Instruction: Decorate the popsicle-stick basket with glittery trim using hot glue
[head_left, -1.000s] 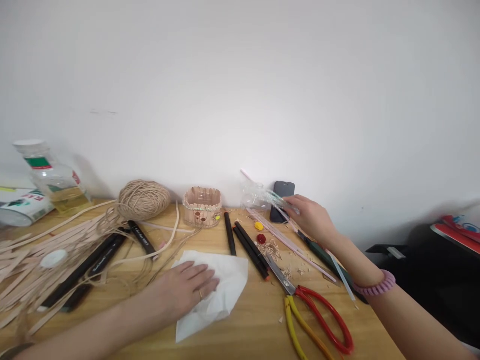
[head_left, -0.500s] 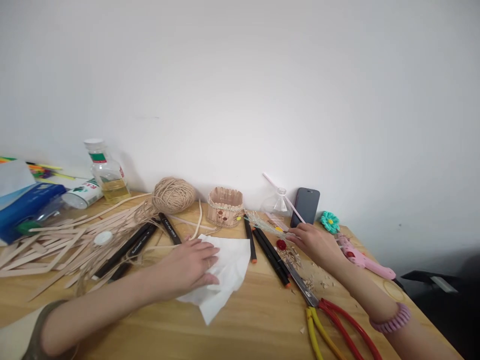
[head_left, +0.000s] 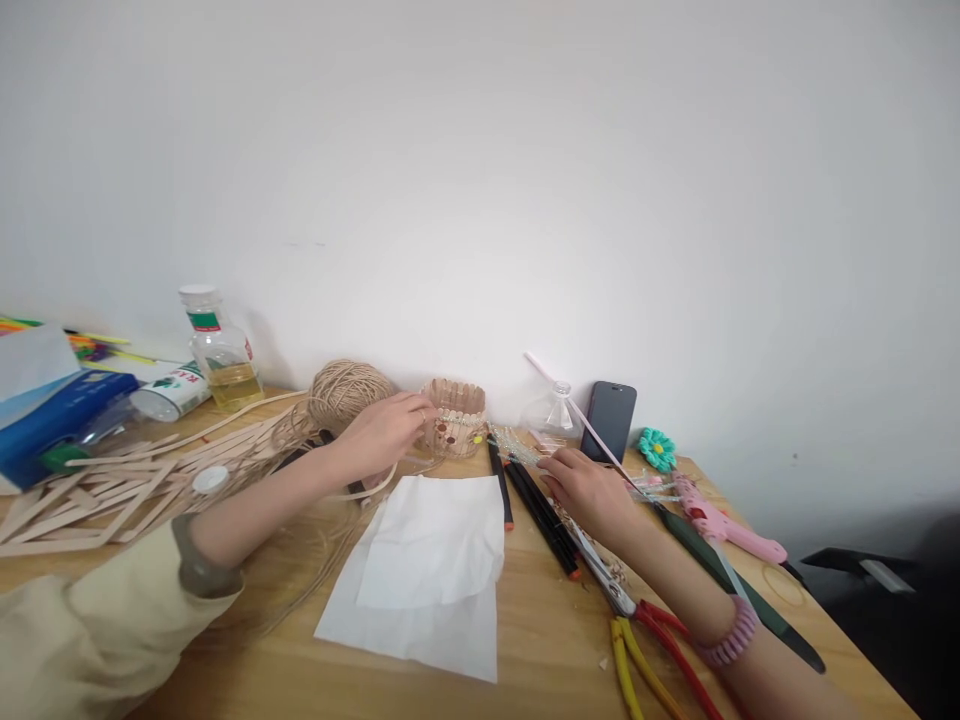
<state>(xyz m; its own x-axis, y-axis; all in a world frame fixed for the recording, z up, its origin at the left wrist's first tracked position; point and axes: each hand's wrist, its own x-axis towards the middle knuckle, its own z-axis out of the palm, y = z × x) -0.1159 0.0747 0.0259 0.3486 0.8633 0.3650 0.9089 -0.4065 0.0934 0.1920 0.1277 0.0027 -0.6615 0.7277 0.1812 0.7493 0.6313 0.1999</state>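
So the stick basket (head_left: 454, 418), at 12 o'clock from the tissue (head_left: 424, 575), looks built, with trim on. Left hand (head_left: 381, 432) touches its 9 o'clock side, can't tell if it's gripping. Right hand (head_left: 589, 492) pinches a sparkly strand (head_left: 514, 444) at 4 o'clock. Loose sticks (head_left: 90, 487) lie unused.

1 plain white wall (head_left: 570, 150) across the back, evenly lit, w/ soft shadows at its base. Light-wood table (head_left: 540, 640) butts against it. Dark blurred area (head_left: 885, 590) btm right, beyond table edge; can't tell what.
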